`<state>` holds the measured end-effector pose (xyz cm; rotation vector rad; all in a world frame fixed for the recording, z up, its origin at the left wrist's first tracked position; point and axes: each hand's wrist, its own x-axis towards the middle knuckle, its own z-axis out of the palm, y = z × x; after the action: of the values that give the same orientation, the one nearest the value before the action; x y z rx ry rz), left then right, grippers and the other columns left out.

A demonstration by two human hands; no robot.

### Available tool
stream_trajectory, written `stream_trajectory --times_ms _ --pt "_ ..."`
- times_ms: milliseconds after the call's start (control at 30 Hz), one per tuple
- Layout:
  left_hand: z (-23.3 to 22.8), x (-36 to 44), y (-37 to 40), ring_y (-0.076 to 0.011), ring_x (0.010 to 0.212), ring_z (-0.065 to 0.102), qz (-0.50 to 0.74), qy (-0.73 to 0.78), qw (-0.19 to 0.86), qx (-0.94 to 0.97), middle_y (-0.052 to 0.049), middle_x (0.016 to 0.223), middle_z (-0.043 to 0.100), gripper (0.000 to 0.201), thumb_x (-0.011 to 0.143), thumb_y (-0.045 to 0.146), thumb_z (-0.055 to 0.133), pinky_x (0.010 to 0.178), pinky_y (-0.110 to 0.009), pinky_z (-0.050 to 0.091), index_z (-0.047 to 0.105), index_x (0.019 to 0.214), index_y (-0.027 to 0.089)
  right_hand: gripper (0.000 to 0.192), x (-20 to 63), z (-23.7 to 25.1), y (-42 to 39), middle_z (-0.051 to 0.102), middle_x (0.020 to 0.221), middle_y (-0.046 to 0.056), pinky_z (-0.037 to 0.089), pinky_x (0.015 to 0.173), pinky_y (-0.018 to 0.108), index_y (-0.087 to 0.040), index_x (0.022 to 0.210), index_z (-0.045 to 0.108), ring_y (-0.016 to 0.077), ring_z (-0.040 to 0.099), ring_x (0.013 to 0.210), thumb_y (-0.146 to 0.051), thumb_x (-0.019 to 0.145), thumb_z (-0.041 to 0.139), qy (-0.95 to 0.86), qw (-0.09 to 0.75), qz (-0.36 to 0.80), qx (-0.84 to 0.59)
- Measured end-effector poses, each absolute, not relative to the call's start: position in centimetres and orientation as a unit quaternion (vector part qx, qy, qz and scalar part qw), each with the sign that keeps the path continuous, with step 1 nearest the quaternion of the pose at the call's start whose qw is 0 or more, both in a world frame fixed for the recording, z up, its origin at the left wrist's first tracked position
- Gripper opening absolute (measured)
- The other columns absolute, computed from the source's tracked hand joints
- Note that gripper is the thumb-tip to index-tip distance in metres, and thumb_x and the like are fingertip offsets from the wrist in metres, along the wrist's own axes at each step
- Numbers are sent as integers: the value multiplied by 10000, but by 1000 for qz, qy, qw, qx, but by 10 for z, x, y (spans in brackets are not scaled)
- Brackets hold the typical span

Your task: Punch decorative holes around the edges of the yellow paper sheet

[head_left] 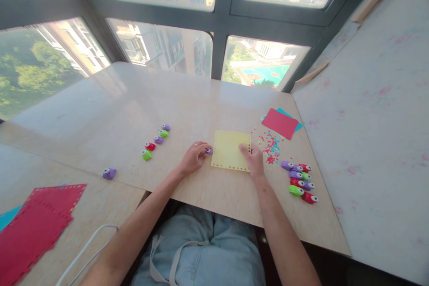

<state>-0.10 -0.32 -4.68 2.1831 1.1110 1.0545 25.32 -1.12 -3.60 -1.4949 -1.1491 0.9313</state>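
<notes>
My left hand [193, 158] is closed around a small purple craft punch [208, 151], which sits at the left edge of a yellow sheet of paper [230, 152]. Small shapes are cut along the sheet's bottom, top and right edges. With its thumb on top, my right hand [253, 159] grips the right edge of that sheet. Just beyond it lie scattered red and blue paper bits [272, 148]. Whether the punch's jaws are pressed together cannot be made out.
Several coloured punches [297, 180] cluster at the right, and more [158, 140] form a row at the left. One purple punch [109, 173] lies apart. Red and blue cards [280, 123] rest at back right; punched red sheets [36, 232] lie front left near a white cable [87, 243].
</notes>
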Motion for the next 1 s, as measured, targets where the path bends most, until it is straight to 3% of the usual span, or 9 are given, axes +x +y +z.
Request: stream_trajectory --times_ms 400,667,1000 --pt "-44 1 -4 -206 982 599 373 408 228 802 -101 1050 670 356 850 97 554 880 -381 503 630 1185 190 491 255 -39 -12 693 793 56 484 571 276 -154 903 680 186 603 658 -611 723 673 -477 497 393 -609" --pt "-44 1 -5 -210 955 618 366 407 211 810 -109 1032 684 269 861 164 608 862 -376 505 678 1119 182 489 254 -40 -11 693 785 55 473 555 272 -157 892 682 189 604 656 -614 718 675 -481 488 388 -617" --pt "-41 1 -5 -207 951 646 360 414 214 808 -101 1033 697 233 864 241 648 866 -369 517 686 1090 200 368 249 -38 -6 662 704 35 425 546 257 -163 805 667 178 571 631 -526 763 619 -521 447 336 -646"
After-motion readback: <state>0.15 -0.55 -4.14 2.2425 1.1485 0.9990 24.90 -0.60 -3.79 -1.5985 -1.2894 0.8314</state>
